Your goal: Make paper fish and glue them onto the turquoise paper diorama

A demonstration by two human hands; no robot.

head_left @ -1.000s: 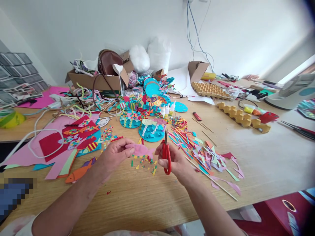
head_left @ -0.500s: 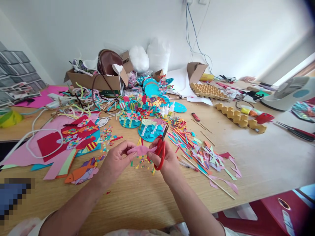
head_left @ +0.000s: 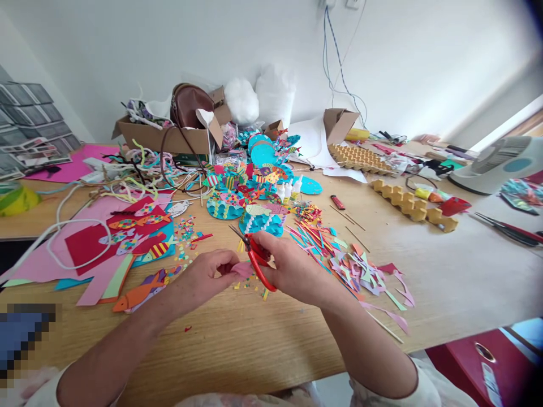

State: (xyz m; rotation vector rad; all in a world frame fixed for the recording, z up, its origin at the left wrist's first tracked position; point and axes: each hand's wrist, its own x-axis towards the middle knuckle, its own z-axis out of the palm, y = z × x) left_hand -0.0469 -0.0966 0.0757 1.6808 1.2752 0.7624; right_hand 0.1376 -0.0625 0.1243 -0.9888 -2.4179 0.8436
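Between the fingertips of my left hand is a pink paper cutout, partly hidden by the fingers. My right hand is closed round red-handled scissors, whose dark blades point up and to the left. The scissors are close above the pink paper; whether the right fingers also touch it I cannot tell. Beyond the hands stand blue paper pieces with white bead-like strings. To the left, an orange paper fish lies on other cut fish.
Paper scraps and a thin wooden stick lie right of my hands. Coloured paper sheets spread at left. Farther back are a cardboard box, an egg carton, a red utility knife and a white fan.
My right hand has turned, swinging the scissor blades from pointing up-right to up-left, over the pink paper. The left hand has shifted slightly right, and the paper looks tilted.
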